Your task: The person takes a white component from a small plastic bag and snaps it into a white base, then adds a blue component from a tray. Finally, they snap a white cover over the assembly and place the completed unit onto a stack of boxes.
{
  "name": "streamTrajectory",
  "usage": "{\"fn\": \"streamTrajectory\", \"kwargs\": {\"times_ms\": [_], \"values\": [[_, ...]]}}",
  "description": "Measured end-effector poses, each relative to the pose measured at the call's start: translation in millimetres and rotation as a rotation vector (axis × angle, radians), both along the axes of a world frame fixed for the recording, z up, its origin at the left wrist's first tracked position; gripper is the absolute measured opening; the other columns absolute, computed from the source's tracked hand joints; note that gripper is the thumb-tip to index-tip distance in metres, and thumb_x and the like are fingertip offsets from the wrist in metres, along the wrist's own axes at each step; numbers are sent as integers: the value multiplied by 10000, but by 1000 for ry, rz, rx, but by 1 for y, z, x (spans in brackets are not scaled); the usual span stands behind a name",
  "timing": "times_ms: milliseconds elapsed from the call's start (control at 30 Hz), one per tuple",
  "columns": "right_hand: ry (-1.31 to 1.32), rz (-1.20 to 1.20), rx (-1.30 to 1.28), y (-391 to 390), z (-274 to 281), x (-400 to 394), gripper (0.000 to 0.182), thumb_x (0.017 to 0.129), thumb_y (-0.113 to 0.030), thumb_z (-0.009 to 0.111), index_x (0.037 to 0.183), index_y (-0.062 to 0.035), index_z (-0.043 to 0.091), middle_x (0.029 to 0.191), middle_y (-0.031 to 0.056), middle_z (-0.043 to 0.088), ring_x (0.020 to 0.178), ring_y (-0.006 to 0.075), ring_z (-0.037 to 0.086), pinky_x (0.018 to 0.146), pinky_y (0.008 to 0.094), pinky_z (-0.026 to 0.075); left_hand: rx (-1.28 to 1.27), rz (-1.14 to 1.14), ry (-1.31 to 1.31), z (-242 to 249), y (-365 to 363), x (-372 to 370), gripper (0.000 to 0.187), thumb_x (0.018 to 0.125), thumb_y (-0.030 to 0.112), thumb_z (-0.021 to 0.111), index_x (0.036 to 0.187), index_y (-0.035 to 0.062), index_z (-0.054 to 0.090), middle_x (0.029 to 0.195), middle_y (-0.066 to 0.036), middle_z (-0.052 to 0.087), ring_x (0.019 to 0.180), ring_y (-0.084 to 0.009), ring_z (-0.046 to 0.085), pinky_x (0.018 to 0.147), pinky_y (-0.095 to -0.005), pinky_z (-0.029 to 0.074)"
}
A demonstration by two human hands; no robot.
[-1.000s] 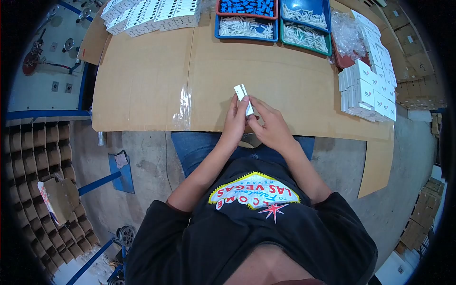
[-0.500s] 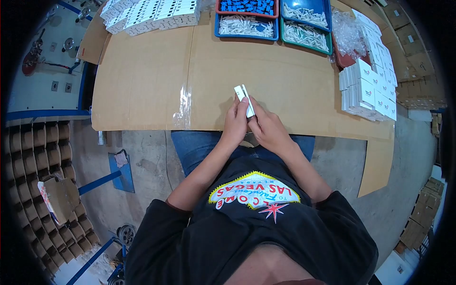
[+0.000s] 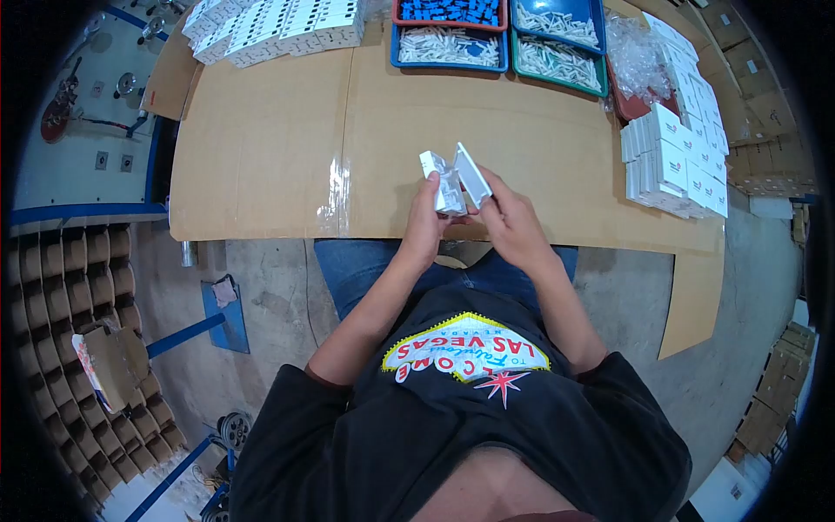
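Observation:
A small white box [image 3: 450, 193] is held over the table's near edge, its lid [image 3: 472, 177] swung up to the right. Something clear and shiny, like plastic wrap, shows inside it; the exact contents cannot be made out. My left hand [image 3: 423, 219] grips the box body from the left, thumb along its side. On the right, my right hand [image 3: 515, 224] has its fingers on the lid and the lower end of the box. The cardboard-covered table [image 3: 261, 148] lies beneath and beyond both hands.
Rows of white boxes [image 3: 300, 30] stand at the back left. Trays of white pieces [image 3: 448, 48] and a red tray of blue pieces [image 3: 450, 11] sit at the back. Stacked white boxes [image 3: 674, 165] and clear plastic bags [image 3: 639, 56] are at the right.
The white box was closed and narrow side up between both hands; now it is turned and its lid is open. My right hand has moved slightly right with the lid.

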State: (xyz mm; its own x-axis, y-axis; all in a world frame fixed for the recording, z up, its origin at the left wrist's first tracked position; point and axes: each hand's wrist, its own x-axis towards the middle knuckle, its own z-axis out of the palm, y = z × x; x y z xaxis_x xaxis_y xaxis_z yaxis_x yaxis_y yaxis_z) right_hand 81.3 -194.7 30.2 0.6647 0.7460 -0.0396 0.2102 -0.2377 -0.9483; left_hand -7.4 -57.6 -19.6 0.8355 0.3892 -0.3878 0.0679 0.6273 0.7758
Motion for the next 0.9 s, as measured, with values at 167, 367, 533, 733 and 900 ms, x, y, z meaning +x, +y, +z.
{"fn": "streamTrajectory", "kwargs": {"times_ms": [167, 367, 533, 733, 900], "values": [[151, -209, 202, 0, -41, 25, 329, 1030, -68, 463, 1319, 27, 587, 1075, 79, 689, 991, 164, 671, 859, 294, 540, -123, 40, -100, -5, 5, 3, 524, 1051, 444, 397, 1409, 62, 388, 1253, -170, 608, 989, -297, 713, 849, -421, 598], [345, -390, 148, -11, -69, 50, 240, 997, -60, 513, 1205, 11, 608, 1054, 60, 670, 930, 140, 653, 815, 274, 528, -62, 17, -204, -22, 16, -3, 553, 1019, 337, 521, 1472, 94, 316, 1334, -148, 553, 1226, -274, 594, 1050, -391, 484], [263, -390, 147, -15, -64, 63, 282, 943, -36, 569, 1221, -6, 608, 1040, 73, 690, 895, 133, 642, 779, 278, 518, 489, 158, -155, -34, 26, 4, 783, 872, 105, 751, 1506, 86, 292, 1412, -164, 475, 1294, -259, 520, 1093, -395, 442], [136, -82, -81, -19, -64, 91, 368, 894, 2, 587, 1258, -43, 628, 1081, 110, 700, 933, 164, 658, 823, 312, 526, 864, 162, -32, -48, 34, 3, 1017, 741, 94, 877, 1536, 25, 245, 1414, -205, 419, 1319, -340, 476, 1106, -448, 422], [-368, -66, -163, -9, -71, 98, 392, 849, -14, 647, 1239, -59, 658, 1194, 157, 679, 1097, 280, 647, 922, 369, 519, 1331, 41, 255, -32, 27, -3, 1120, 696, 196, 891, 1554, -27, 208, 1396, -255, 427, 1344, -435, 418, 1137, -517, 353]]}}
